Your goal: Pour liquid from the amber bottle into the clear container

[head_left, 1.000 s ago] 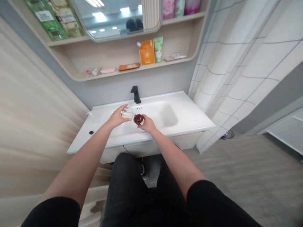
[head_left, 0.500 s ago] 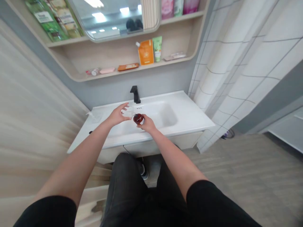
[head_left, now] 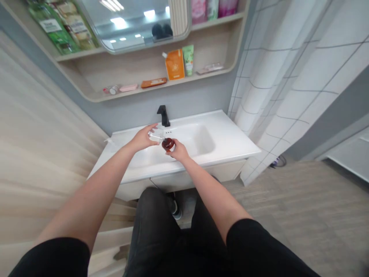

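Note:
Over the white sink (head_left: 206,143), my left hand (head_left: 143,137) is closed around a clear transparent bottle (head_left: 156,135), which lies tilted on its side with its neck to the right. My right hand (head_left: 179,150) grips a dark amber bottle (head_left: 167,144) with a pale label. The clear bottle's neck meets the top of the amber bottle; whether they touch I cannot tell. Just behind them stands a black faucet (head_left: 163,116). A clear pump top (head_left: 108,140) shows faintly on the counter at the left.
A shelf (head_left: 127,95) above holds an orange pouch (head_left: 175,65), a green tube (head_left: 188,60), a pink soap bar (head_left: 128,88) and an orange flat pack (head_left: 153,82). A mirror (head_left: 135,23) hangs above it. Curtains (head_left: 34,154) border the left, a tiled wall (head_left: 276,96) the right.
The view has shifted slightly. Both hands keep their hold on the bottles over the sink, with almost no movement between them.

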Tool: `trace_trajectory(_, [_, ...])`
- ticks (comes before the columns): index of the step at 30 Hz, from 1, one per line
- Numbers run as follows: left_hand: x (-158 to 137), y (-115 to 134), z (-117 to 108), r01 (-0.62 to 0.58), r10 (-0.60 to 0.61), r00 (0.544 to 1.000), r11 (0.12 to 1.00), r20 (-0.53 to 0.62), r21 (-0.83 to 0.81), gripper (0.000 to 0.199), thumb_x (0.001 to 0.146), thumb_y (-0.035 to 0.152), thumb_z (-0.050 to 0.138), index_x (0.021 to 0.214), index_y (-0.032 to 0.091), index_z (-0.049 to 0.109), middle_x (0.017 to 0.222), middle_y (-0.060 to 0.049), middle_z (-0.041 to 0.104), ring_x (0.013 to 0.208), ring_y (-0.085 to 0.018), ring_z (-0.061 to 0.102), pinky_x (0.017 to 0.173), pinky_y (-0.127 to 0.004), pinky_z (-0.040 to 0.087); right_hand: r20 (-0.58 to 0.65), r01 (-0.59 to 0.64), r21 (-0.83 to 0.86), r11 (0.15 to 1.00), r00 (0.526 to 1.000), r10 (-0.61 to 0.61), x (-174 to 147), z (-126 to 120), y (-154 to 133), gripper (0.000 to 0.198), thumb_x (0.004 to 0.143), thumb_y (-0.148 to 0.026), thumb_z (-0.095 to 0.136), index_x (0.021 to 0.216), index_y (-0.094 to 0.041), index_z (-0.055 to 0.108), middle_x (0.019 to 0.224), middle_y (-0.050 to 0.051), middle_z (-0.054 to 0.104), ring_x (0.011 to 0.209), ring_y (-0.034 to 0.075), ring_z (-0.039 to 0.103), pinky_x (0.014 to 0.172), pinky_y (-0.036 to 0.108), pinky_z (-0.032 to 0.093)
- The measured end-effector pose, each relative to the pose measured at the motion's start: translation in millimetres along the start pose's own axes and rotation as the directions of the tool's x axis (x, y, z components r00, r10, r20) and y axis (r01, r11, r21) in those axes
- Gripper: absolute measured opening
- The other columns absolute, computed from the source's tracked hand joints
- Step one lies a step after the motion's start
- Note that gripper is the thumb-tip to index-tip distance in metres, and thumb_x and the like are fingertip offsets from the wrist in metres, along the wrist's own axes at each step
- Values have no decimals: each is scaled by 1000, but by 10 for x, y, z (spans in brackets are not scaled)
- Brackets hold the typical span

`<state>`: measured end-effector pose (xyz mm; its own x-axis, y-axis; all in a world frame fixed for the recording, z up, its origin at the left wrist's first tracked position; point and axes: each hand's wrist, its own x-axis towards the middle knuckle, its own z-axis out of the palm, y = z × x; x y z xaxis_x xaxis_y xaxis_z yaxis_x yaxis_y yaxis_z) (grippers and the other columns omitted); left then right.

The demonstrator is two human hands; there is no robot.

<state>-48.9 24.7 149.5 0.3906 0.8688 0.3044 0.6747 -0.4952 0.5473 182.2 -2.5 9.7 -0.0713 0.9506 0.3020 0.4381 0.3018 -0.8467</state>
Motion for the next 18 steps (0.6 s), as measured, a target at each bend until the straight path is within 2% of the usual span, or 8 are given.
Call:
trace_trajectory(9, [120, 177, -114, -62, 55, 996, 994, 73, 93, 108, 59, 44, 99, 159, 25, 62, 146, -11, 70, 117, -32, 69, 92, -41, 60, -31, 18, 33, 999, 999, -17, 0, -4, 3, 84, 66, -34, 103, 140, -25, 64, 131, 9, 79, 121, 33, 75, 109, 47, 58])
trace_trajectory(18, [211, 277, -163, -112, 98, 989, 984, 108, 137, 107, 58, 42, 99, 158, 25, 64, 145, -11, 70, 115, -32, 70, 105, -46, 58, -27, 1, 53, 999, 1000, 0, -9, -28, -29, 84, 67, -34, 102, 141, -25, 63, 133, 8, 78, 122, 33, 75, 109, 47, 58])
